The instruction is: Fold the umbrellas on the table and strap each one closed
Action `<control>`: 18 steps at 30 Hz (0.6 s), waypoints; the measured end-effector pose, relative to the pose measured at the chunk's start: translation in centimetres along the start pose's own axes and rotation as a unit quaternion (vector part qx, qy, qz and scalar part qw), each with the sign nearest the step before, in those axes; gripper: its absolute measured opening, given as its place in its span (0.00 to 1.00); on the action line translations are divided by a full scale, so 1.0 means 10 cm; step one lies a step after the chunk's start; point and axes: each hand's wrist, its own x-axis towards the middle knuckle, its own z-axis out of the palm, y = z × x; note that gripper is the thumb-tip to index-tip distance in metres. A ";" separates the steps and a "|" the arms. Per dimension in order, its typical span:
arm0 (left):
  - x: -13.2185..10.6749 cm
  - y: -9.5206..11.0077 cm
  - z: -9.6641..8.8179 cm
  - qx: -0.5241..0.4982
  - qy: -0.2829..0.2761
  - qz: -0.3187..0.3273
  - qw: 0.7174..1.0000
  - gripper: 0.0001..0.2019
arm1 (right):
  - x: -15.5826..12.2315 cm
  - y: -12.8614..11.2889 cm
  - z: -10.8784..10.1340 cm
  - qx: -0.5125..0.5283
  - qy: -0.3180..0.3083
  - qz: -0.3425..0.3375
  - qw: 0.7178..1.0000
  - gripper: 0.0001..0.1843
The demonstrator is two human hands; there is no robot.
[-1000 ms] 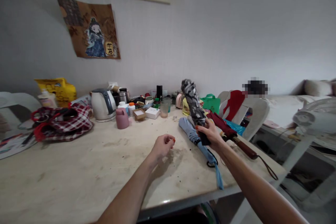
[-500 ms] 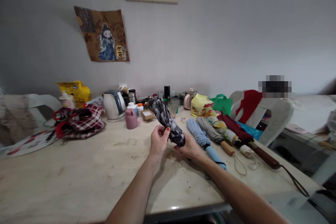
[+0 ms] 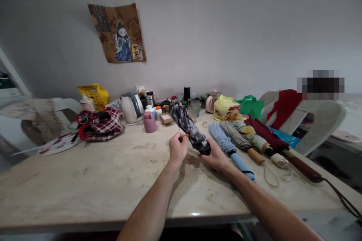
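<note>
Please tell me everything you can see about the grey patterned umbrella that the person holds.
The grey patterned umbrella is a folding one, closed, its fabric printed in grey, black and white patches. It is tilted above the table, top end pointing up and away, dark handle end nearest the person. The left hand pinches the fabric near its lower part; the right hand grips the handle end.
</note>
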 end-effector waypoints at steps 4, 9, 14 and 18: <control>-0.10 0.16 -0.04 -0.172 -0.100 0.038 0.979 0.18 | 0.01 0.00 0.01 0.003 0.052 0.011 0.999 0.19; -0.21 0.34 -0.15 -0.430 -0.284 -0.027 0.856 0.21 | 0.01 -0.04 -0.06 0.097 0.090 0.047 0.990 0.16; -0.06 0.30 -0.21 -0.508 -0.154 -0.130 0.837 0.17 | -0.08 -0.25 -0.17 0.460 -0.072 0.052 0.884 0.17; 0.02 0.20 -0.15 -0.429 -0.105 -0.285 0.851 0.10 | -0.07 -0.26 -0.39 0.250 0.014 0.080 0.965 0.14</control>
